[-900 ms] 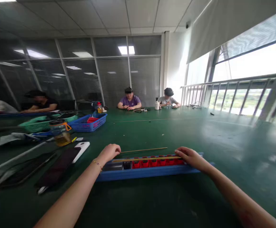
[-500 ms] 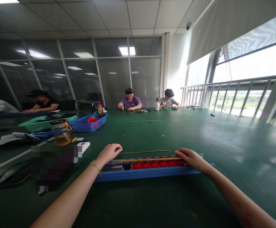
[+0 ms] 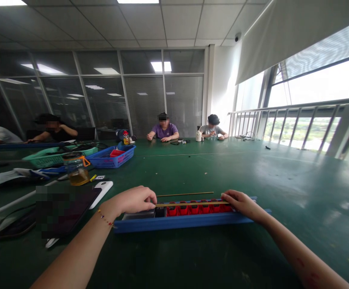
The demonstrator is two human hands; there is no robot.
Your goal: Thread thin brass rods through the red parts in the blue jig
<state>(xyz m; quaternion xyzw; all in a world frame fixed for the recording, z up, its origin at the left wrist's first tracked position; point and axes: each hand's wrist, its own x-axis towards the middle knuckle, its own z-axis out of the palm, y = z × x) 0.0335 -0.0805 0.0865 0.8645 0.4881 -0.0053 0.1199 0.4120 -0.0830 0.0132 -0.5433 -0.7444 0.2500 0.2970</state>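
Note:
A thin yellow-brown stick [image 3: 189,204] lies lengthwise over a long blue tray [image 3: 189,225]. At its left end, my left hand [image 3: 136,199] is closed, with thumb and fingers pinched together on it. My right hand [image 3: 240,202] pinches the same stick near the right end. Beneath it, the tray holds a row of several small red bins [image 3: 183,210], a dark compartment [image 3: 160,211] and a grey flat section [image 3: 138,215] at the left. Just behind the tray, a second thin stick [image 3: 189,194] rests on the green table.
Left of the tray are a dark tablet-like device [image 3: 72,214], a white object [image 3: 102,192] and a jar of amber liquid [image 3: 77,175]. Farther back stand a blue basket [image 3: 110,161] and a green basket [image 3: 46,159]. Several people sit around the table [image 3: 222,172].
My left hand has come down and slightly forward onto the stick's left end, which was uncovered before. My right hand stays at the other end. The tray's left end has shifted slightly left.

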